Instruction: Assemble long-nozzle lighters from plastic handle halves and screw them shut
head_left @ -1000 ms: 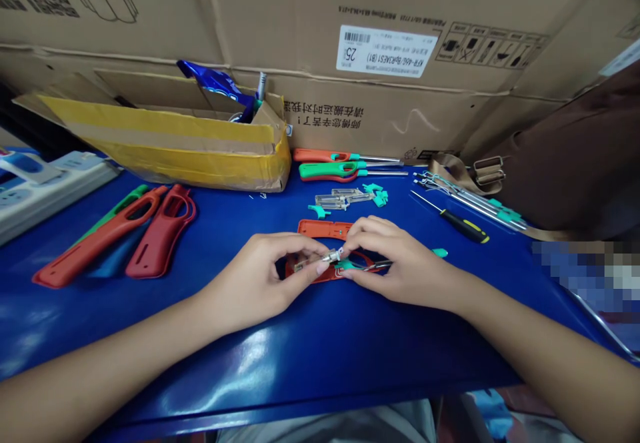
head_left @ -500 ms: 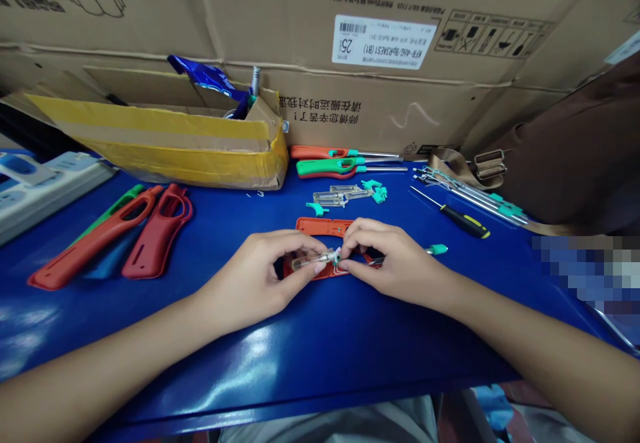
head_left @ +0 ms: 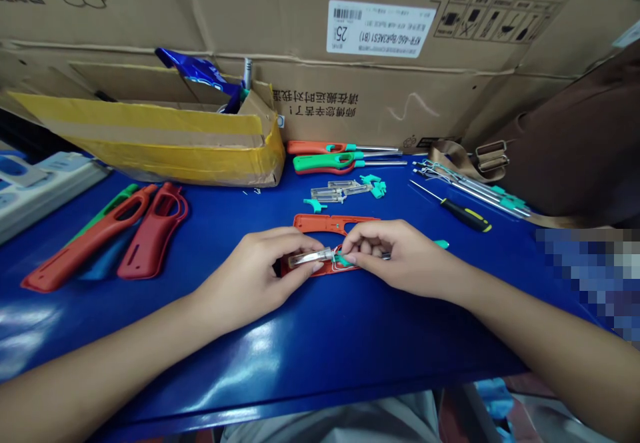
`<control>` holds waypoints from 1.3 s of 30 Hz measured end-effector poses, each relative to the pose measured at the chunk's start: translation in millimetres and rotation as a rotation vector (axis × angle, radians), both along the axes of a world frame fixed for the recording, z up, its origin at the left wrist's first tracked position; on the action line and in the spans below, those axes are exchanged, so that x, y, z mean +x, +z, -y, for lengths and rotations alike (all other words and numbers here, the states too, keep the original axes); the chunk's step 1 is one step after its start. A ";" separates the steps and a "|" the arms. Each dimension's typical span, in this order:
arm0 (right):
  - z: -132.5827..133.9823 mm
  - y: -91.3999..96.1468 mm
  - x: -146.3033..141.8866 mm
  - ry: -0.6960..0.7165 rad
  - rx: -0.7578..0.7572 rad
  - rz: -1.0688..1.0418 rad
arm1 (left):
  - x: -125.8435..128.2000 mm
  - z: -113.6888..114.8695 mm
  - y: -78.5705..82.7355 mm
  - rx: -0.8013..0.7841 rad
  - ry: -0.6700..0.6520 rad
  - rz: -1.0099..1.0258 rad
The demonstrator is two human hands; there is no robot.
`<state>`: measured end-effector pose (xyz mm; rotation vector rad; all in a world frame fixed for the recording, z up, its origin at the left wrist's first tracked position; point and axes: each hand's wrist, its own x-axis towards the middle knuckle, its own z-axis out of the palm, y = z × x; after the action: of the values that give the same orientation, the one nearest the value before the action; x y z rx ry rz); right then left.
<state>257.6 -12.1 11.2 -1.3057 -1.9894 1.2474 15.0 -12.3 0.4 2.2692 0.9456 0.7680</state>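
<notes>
My left hand [head_left: 267,263] holds a clear lighter fuel tank [head_left: 310,257] between thumb and fingers, its valve end pointing right. Close to that end, my right hand [head_left: 383,249] is closed in a pinch; what lies between its fingertips is hidden. A teal plastic piece [head_left: 343,260] and thin white wires [head_left: 336,266] show beside these fingertips. Beneath both hands lie orange lighter casing halves [head_left: 320,221], partly covered. A teal tip [head_left: 442,245] sticks out beyond my right hand.
Several clear tanks [head_left: 327,195] and teal parts [head_left: 379,190] lie behind the hands. Assembled lighters [head_left: 320,163], a screwdriver [head_left: 465,215] and metal rods with wires [head_left: 470,186] are farther back. Left are handle casings [head_left: 150,243], a taped carton [head_left: 200,156] and a power strip [head_left: 55,183].
The tank in my left hand has turned slightly. My right fingertips have shifted a little right, uncovering the teal piece by the wires. The view has moved slightly.
</notes>
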 end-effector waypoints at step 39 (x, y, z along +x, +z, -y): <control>0.5 -1.4 -1.2 0.007 -0.014 0.026 | 0.4 -0.7 -1.0 -0.036 -0.018 -0.009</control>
<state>256.4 -12.6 9.8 -1.3283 -2.0086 1.2556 15.4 -11.6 -0.6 2.2489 0.9340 0.7275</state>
